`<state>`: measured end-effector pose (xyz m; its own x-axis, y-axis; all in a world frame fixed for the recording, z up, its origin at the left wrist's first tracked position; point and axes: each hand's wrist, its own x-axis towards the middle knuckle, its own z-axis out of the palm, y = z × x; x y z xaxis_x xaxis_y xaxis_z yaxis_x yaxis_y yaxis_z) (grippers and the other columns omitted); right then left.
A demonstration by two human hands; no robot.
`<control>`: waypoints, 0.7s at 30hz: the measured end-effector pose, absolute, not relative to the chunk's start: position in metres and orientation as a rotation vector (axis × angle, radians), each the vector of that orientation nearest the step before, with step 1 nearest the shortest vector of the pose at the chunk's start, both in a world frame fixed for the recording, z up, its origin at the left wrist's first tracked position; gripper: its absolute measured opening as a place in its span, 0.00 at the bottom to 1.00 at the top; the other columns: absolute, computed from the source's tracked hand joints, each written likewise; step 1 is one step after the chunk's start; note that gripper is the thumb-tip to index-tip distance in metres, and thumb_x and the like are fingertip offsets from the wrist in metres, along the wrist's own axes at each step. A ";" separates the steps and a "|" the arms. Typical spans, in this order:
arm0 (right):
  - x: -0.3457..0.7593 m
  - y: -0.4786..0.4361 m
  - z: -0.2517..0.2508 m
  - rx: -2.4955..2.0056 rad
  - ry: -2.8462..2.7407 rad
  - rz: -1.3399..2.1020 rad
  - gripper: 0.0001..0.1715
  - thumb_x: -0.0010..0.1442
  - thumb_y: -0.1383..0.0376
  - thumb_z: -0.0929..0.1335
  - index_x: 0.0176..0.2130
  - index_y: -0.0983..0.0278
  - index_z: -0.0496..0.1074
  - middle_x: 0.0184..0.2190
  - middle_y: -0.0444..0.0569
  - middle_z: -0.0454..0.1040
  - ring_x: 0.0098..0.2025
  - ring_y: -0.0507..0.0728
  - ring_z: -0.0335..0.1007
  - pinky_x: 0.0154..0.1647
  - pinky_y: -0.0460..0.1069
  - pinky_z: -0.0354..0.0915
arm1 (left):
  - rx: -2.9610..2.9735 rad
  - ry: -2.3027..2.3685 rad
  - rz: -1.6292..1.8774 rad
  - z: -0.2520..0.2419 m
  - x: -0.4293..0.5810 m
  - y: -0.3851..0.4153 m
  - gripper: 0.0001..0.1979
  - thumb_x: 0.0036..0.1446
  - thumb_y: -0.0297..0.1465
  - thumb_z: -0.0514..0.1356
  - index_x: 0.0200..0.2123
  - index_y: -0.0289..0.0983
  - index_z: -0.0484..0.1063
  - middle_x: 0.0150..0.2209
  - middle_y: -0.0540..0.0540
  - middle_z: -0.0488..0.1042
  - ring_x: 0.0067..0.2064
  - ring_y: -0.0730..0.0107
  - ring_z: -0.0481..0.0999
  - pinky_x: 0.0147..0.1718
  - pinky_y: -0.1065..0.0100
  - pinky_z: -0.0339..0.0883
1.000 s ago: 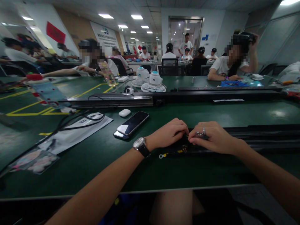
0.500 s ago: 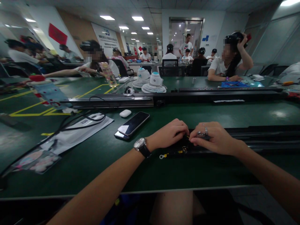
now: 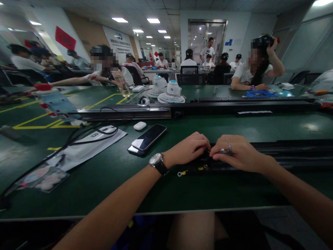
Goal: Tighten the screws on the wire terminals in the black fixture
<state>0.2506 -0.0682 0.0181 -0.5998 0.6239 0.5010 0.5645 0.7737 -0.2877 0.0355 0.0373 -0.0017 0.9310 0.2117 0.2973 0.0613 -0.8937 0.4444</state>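
My left hand (image 3: pixel 191 148), with a watch (image 3: pixel 156 159) on its wrist, has its fingers bent and pressed together. Its fingertips meet those of my right hand (image 3: pixel 235 152), which wears rings and is closed in a pinch. Between the two sets of fingertips shows a tiny yellowish bit, too small to name. Under and beside the hands lie long black bars (image 3: pixel 293 152) that run off to the right. Just below the left fingers is a short black cable with yellow bands and a metal ring terminal (image 3: pixel 180 174), which neither hand touches.
To the left lie phones (image 3: pixel 152 136), a white earbud case (image 3: pixel 139 125), a white bag (image 3: pixel 90 147) and a black cord. Rails (image 3: pixel 223 108) cross the green table (image 3: pixel 166 198), with small fans (image 3: pixel 171 92) behind. Other people sit across and beyond.
The view has shifted very slightly. Both hands stay together at the same place, with only a small turn of the right fingers.
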 end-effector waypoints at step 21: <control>0.242 -0.064 0.016 -0.899 -2.289 -0.017 0.14 0.71 0.59 0.66 0.37 0.62 0.77 0.28 0.46 0.78 0.31 0.55 0.73 0.35 0.48 0.63 | 2.634 0.256 0.489 0.006 0.033 0.042 0.12 0.70 0.29 0.51 0.44 0.39 0.74 0.48 0.45 0.74 0.51 0.64 0.69 0.55 0.61 0.63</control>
